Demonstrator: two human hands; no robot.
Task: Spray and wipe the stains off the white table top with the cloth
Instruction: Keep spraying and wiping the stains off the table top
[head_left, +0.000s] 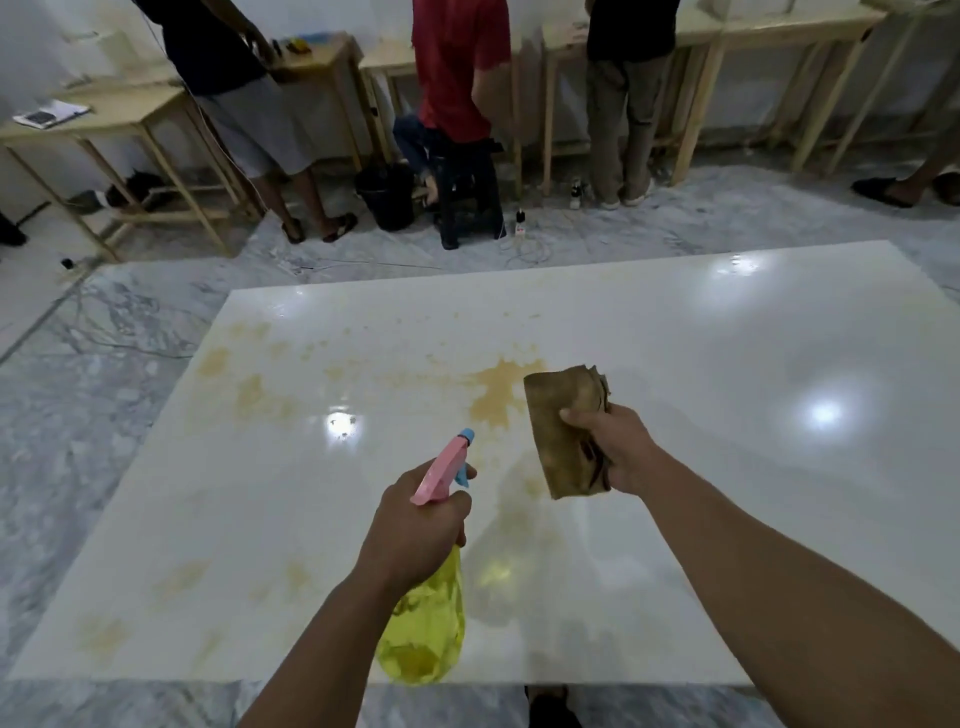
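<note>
Brown stains (498, 395) spread across white table top (727, 364), centre to left of frame. My left hand (415, 525) grips yellow spray bottle (426, 634); right hand (618, 447) clutches cloth (561, 431) above table. Risk: nozzle aimed off, mist hits cloth, dirty cloth smears.

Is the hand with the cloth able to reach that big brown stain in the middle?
Probably yes. The right hand holds the cloth just beside the big stain, and nothing lies on the table between them.
</note>
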